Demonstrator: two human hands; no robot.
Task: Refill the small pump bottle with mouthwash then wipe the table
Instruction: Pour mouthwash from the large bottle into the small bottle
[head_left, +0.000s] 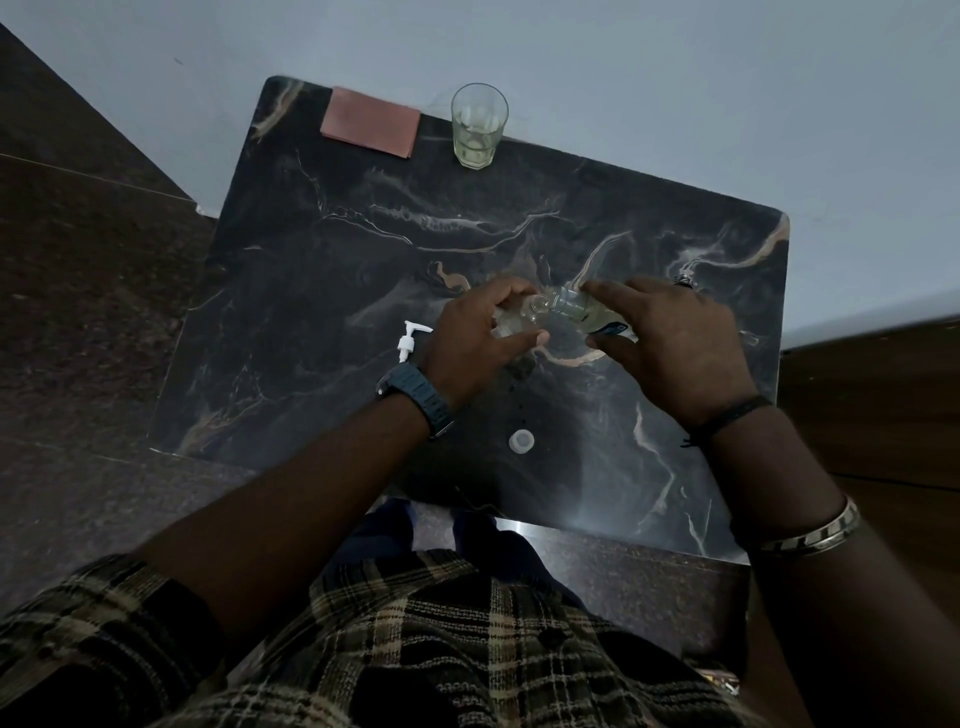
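We saw both forearms reach out over the dark marble table (322, 270), meeting near its middle. The left hand (475, 343) curled its fingers and thumb around the small pump bottle (511, 322), a clear container that stood on the tabletop with its mouth open and tipped slightly to the right. The right hand (670, 338) gripped the mouthwash bottle (582, 309) between thumb and fingers, holding it tilted down to the left so that its neck met the mouth of the small bottle. Pale yellowish liquid showed inside the mouthwash bottle near its blue label; how much liquid sat in the small bottle we could not tell, since the hand covered most of it.

We counted two bottles, one drinking glass (478, 124), one white pump head (409, 339), one white cap (521, 442) and one folded pink cloth (370, 121). The glass stood at the far edge, holding a little pale liquid at its bottom, with the cloth just beside it on the left. The pump head lay on the table just left of the left wrist, and the cap lay nearer the table's front edge, between the two forearms.
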